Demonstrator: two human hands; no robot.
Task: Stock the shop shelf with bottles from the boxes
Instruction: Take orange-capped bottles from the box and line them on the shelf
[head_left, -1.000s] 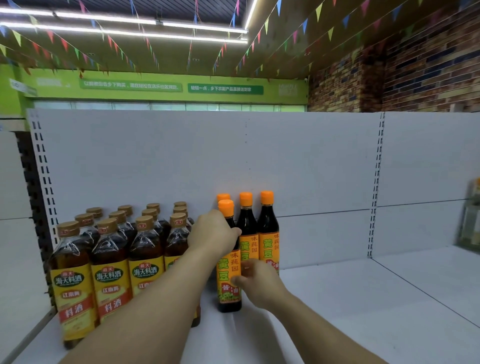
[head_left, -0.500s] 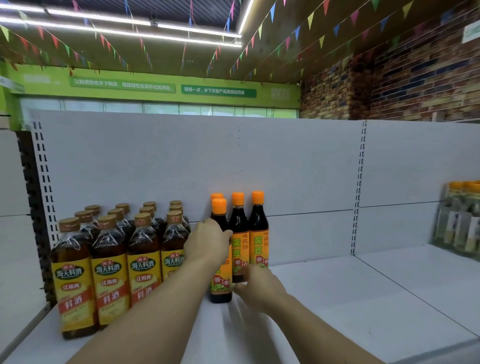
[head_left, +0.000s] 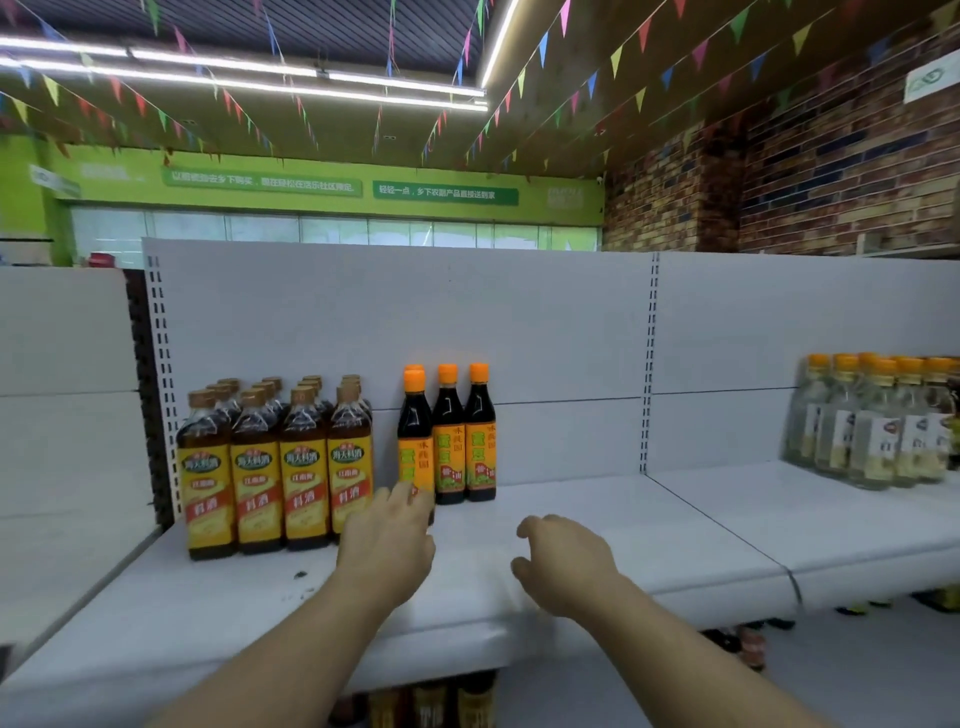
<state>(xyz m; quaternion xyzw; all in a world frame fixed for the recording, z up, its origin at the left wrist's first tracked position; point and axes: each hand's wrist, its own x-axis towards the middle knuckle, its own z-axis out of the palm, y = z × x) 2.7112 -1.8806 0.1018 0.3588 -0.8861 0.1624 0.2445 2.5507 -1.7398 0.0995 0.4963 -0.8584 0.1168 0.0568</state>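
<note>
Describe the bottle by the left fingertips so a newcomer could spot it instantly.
On the white shelf, right of the brown-capped yellow-label bottles, stands a small cluster of dark orange-capped bottles. Yours is the cluster's leftmost front bottle, behind the left hand; it alone stands forward of the row.

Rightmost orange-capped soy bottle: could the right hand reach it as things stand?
Likely yes. The right hand hovers open over bare shelf; nothing stands between it and the rightmost soy bottle, whose right side is free.

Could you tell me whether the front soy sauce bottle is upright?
Upright: the front soy sauce bottle stands on the shelf, cap straight above label.
</note>
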